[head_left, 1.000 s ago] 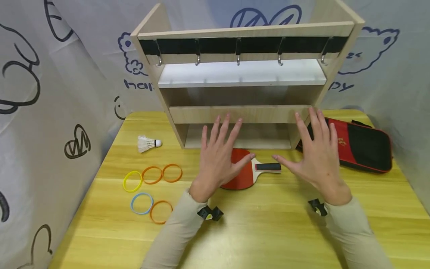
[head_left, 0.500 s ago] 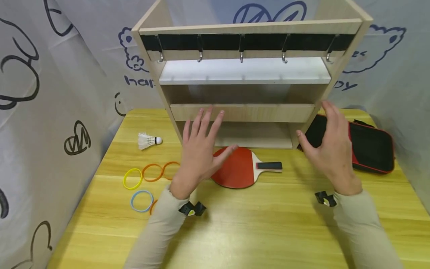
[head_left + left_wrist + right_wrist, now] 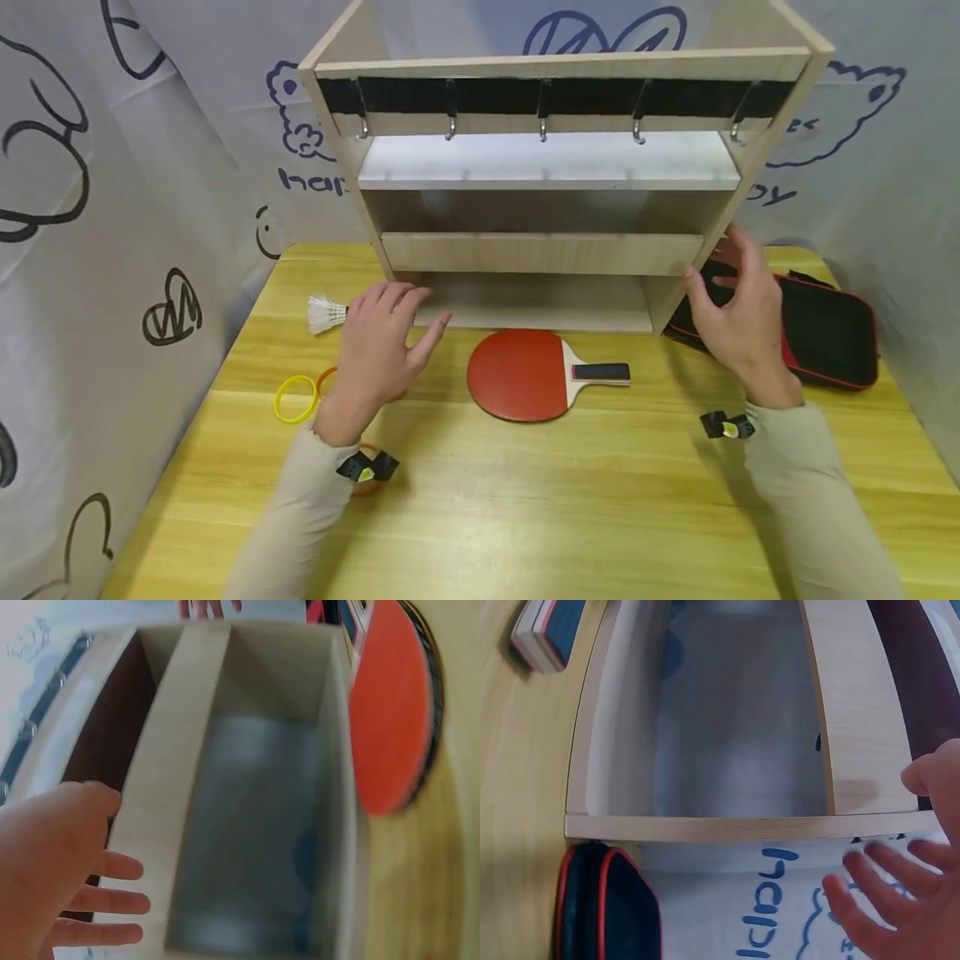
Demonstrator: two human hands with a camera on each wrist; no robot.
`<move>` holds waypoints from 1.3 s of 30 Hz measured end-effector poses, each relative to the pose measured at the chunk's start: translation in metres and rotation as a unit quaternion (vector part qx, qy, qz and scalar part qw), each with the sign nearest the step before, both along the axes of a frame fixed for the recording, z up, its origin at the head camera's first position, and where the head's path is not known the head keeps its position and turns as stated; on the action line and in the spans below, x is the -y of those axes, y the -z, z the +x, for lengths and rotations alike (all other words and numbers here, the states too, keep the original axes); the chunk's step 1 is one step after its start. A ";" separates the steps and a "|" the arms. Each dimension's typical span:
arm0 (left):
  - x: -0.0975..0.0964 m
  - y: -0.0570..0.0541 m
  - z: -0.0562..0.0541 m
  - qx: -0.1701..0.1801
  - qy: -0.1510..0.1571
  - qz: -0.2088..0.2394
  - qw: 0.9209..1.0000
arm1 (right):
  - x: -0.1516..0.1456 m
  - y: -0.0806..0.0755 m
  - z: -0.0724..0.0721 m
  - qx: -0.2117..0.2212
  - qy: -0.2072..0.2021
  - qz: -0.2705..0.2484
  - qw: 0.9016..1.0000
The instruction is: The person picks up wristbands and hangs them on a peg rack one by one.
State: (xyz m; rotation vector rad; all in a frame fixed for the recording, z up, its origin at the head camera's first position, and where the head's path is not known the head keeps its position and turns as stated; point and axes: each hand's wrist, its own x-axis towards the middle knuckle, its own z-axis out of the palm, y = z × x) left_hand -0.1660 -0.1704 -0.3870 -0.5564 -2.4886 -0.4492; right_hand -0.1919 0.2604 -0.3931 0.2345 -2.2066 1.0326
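A wooden shelf rack with a row of metal hooks stands at the back of the table. My left hand hovers near its lower left corner with fingers loosely bent, holding nothing; the shuttlecock is partly hidden behind it. My right hand is beside the rack's right side panel, thumb toward the front and fingers on the outer side. Contact with the panel cannot be made out. A red table tennis paddle lies before the rack, its black handle pointing right.
A black and red zip case lies right of the rack, behind my right hand. At left are a yellow ring and orange rings, partly covered by my left hand and sleeve. A cloth with drawings hangs behind the table.
My left hand has moved left and lower, away from the paddle, and its fingers have bent. My right hand has shifted right to the rack's side, its fingers less spread.
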 end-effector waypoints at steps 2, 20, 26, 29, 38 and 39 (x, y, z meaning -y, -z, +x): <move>0.014 0.005 0.002 0.017 -0.013 0.001 1.000 | -0.001 0.002 -0.002 0.007 -0.006 -0.019 1.000; 0.103 0.056 -0.006 0.233 -0.012 -0.019 0.972 | -0.013 0.013 -0.012 -0.020 -0.019 -0.056 0.998; 0.108 0.066 -0.008 0.274 -0.010 -0.025 0.961 | -0.015 0.016 -0.015 -0.029 -0.008 -0.055 0.998; 0.108 0.070 -0.009 0.279 -0.008 -0.028 0.960 | -0.015 0.018 -0.016 -0.032 -0.009 -0.067 0.997; 0.108 0.074 -0.010 0.287 -0.002 -0.011 0.958 | -0.012 0.019 -0.021 -0.038 -0.017 -0.097 0.994; 0.109 0.074 -0.011 0.289 -0.001 -0.006 0.957 | -0.012 0.020 -0.021 -0.039 -0.016 -0.100 0.994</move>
